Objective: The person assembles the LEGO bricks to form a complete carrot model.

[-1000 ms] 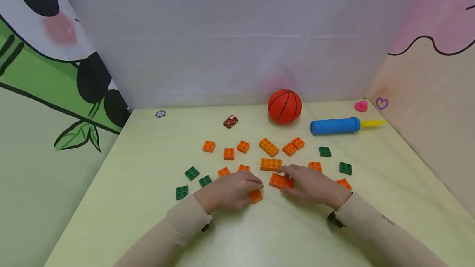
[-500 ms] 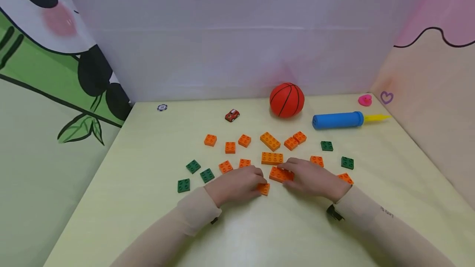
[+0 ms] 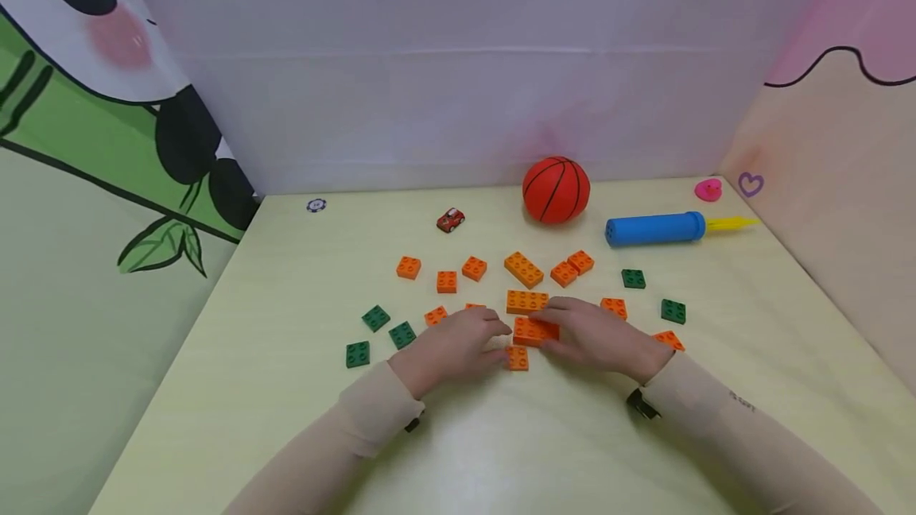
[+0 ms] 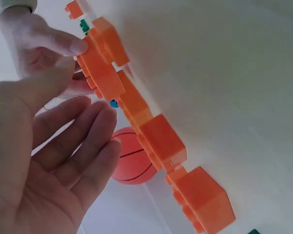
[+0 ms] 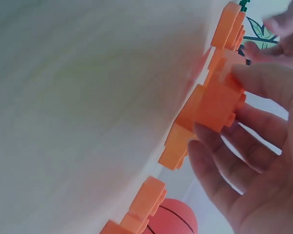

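Note:
In the head view my right hand holds a long orange building brick by its right end. The right wrist view shows thumb and fingers on either side of that brick. A small square orange brick lies just in front of it, close to or touching it. My left hand hovers beside the small brick, fingers loosely bent, holding nothing; its thumb tip is near the brick's left side. Behind the held brick lies a lighter orange long brick. An orange brick is partly hidden behind my left hand.
Green bricks lie left and right. Several orange bricks spread farther back. Along the rear are a red toy car, a small basketball, a blue pump, a pink toy and a round chip.
My left hand slid the small orange brick right to the long brick, then let go and drew slightly back. My right hand moved the long brick slightly and turned it straighter.

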The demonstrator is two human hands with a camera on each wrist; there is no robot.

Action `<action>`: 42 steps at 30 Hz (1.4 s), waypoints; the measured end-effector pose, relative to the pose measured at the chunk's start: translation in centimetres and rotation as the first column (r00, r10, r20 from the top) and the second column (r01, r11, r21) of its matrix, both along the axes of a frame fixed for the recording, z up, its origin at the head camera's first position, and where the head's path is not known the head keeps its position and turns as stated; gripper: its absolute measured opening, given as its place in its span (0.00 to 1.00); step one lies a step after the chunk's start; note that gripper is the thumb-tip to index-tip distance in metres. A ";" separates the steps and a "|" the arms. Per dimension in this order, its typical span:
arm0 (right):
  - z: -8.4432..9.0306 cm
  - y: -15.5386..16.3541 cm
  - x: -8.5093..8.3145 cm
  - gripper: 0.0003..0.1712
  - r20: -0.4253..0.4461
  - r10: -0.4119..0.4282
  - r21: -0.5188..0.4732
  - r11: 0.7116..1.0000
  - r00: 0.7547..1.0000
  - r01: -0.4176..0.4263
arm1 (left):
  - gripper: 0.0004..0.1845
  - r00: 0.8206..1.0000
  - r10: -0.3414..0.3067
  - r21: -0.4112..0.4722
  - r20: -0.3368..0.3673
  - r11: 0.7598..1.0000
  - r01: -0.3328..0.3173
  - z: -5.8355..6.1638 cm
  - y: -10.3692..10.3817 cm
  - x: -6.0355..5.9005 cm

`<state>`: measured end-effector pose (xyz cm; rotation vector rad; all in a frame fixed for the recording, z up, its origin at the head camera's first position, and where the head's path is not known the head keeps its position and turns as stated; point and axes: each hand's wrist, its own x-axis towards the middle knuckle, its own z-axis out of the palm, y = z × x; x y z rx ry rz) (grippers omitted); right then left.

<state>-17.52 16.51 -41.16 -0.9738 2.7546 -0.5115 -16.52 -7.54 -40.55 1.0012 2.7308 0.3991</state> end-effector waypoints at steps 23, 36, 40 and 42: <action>-0.1 -1.6 1.3 0.24 0.066 0.105 -0.017 0.994 0.992 -0.105 | 0.20 0.985 0.067 0.081 0.159 0.993 -0.081 -0.6 -0.5 0.0; -0.1 -1.8 1.0 0.22 0.064 0.113 -0.038 0.993 0.992 -0.110 | 0.18 0.982 0.081 0.077 0.170 0.992 -0.095 -0.4 -0.3 0.0; -0.1 -1.9 0.8 0.23 0.067 0.101 -0.052 0.994 0.993 -0.098 | 0.14 0.981 0.076 0.094 0.178 0.991 -0.093 -0.4 -0.2 -0.3; -0.2 -1.9 0.7 0.23 0.076 0.092 -0.050 0.995 0.993 -0.088 | 0.12 0.979 0.078 0.109 0.191 0.989 -0.100 -0.5 -0.2 -0.3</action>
